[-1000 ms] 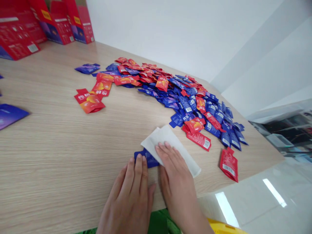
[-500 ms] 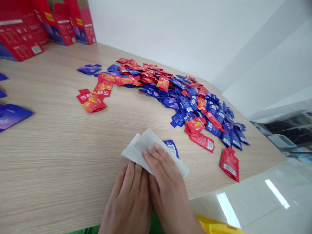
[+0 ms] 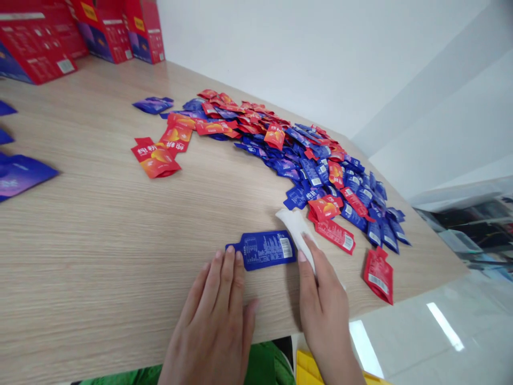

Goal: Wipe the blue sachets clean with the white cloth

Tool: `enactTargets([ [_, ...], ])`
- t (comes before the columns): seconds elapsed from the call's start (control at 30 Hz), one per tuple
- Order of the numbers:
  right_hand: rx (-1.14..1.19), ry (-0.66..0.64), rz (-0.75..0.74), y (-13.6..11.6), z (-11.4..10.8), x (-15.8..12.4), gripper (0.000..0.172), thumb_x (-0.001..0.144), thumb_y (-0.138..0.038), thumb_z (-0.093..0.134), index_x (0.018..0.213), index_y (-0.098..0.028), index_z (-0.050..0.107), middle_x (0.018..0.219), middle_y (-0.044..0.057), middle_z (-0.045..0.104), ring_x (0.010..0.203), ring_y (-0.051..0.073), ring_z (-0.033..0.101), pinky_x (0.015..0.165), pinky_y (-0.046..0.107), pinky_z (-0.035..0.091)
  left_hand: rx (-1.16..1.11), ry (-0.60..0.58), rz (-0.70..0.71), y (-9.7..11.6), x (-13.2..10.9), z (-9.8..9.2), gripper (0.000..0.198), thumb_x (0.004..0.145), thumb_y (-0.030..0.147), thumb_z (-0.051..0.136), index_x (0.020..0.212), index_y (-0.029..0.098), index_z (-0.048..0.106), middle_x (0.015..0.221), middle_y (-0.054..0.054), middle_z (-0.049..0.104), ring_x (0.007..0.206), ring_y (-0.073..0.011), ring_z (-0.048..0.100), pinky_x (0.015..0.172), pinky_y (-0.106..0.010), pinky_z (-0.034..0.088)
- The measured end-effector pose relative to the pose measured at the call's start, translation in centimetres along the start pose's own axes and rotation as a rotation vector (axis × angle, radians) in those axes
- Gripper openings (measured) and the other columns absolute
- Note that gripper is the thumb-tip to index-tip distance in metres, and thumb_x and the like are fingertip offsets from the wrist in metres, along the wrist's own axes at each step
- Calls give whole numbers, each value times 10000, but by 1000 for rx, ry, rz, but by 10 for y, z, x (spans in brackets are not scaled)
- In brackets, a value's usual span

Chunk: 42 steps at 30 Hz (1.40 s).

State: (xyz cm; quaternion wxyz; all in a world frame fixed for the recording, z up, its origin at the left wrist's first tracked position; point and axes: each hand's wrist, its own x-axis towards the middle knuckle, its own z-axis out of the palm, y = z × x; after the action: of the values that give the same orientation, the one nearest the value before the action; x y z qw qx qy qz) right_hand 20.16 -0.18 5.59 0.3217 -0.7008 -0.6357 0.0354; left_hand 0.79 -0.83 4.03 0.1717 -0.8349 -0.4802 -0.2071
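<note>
A blue spouted sachet lies flat on the wooden table, its printed back with a barcode facing up. My left hand rests flat on the table, fingers apart, with the fingertips at the sachet's lower edge. My right hand stands at the sachet's right end and grips a folded white wipe between fingers and thumb. Part of the wipe is hidden by that hand.
A large heap of red and blue sachets covers the table's far side, and a lone red sachet lies near the right edge. Red cartons stand at the back left. A yellow crate sits below the table edge.
The wipe no longer covers the blue sachet. My right hand has moved right with the wipe, now folded narrower, and the sachet lies uncovered and turned lengthwise across the table.
</note>
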Motion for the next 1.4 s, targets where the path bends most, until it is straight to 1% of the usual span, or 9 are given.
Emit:
enactTargets([
  [0.2, 2, -268, -409, -34, 19, -6, 509, 1066, -132, 454, 1562, -202, 542, 1626, 27, 557, 1564, 199, 439, 1296, 444, 400, -20, -115, 113, -9, -13, 2, 554, 1001, 276, 370, 1440, -2, 563, 1455, -217, 673, 1346, -344, 654, 1132, -484, 484],
  [0.33, -95, -213, -283, -15, 14, 0, 477, 1092, -201, 446, 1555, -160, 553, 1620, 82, 559, 1562, 250, 445, 1291, 532, 396, -17, -69, 70, -8, -10, 1, 588, 1007, 307, 413, 1477, -32, 518, 1542, -226, 592, 1399, -341, 614, 1134, -459, 489],
  [0.53, -64, -58, -2, 7, -4, 1, 492, 1136, -389, 403, 1533, -158, 579, 1579, 143, 595, 1488, 310, 544, 1219, 610, 463, -20, -21, 0, 0, 1, -1, 560, 1021, 313, 420, 1432, -38, 566, 1482, -215, 645, 1336, -332, 664, 1087, -454, 529],
  [0.67, 8, -157, -214, -19, 8, -6, 489, 1124, -255, 424, 1609, -226, 482, 1662, 53, 510, 1569, 220, 433, 1260, 485, 446, -16, -72, 49, -4, -4, 1, 548, 1005, 284, 409, 1428, -23, 573, 1492, -232, 636, 1357, -344, 648, 1103, -473, 530],
  [0.8, -65, -294, -415, -35, 22, -7, 498, 1087, -141, 428, 1576, -161, 523, 1654, 39, 521, 1589, 196, 392, 1313, 434, 370, -6, -143, 139, -11, -10, 3, 549, 991, 299, 409, 1420, 5, 586, 1487, -252, 638, 1384, -368, 624, 1135, -507, 516],
  [1.13, -64, -68, 30, 11, -9, -1, 510, 1133, -408, 407, 1543, -155, 574, 1594, 149, 577, 1506, 317, 522, 1238, 621, 436, 30, -99, 67, -1, -1, 1, 616, 989, 280, 469, 1493, -73, 483, 1538, -267, 581, 1400, -369, 608, 1116, -482, 534],
  [1.23, 15, -78, -77, -8, -3, -5, 494, 1129, -318, 428, 1611, -226, 487, 1653, 82, 516, 1544, 260, 473, 1242, 542, 462, 33, -95, 67, -3, -6, 4, 603, 983, 282, 463, 1480, -58, 508, 1538, -270, 583, 1401, -371, 606, 1109, -482, 540],
  [1.33, 44, -241, -332, -33, 12, -8, 530, 1103, -199, 446, 1629, -255, 457, 1669, 23, 497, 1580, 201, 410, 1286, 458, 418, 32, -132, 127, -7, -13, 7, 556, 978, 307, 451, 1413, -8, 597, 1476, -261, 644, 1365, -392, 631, 1114, -515, 540],
  [1.4, 12, -313, -390, -39, 19, -7, 527, 1087, -153, 433, 1608, -211, 491, 1663, 33, 504, 1584, 200, 402, 1303, 454, 392, 30, -167, 168, -10, -15, 7, 548, 975, 309, 436, 1407, 22, 611, 1470, -250, 653, 1366, -391, 631, 1127, -525, 533],
])
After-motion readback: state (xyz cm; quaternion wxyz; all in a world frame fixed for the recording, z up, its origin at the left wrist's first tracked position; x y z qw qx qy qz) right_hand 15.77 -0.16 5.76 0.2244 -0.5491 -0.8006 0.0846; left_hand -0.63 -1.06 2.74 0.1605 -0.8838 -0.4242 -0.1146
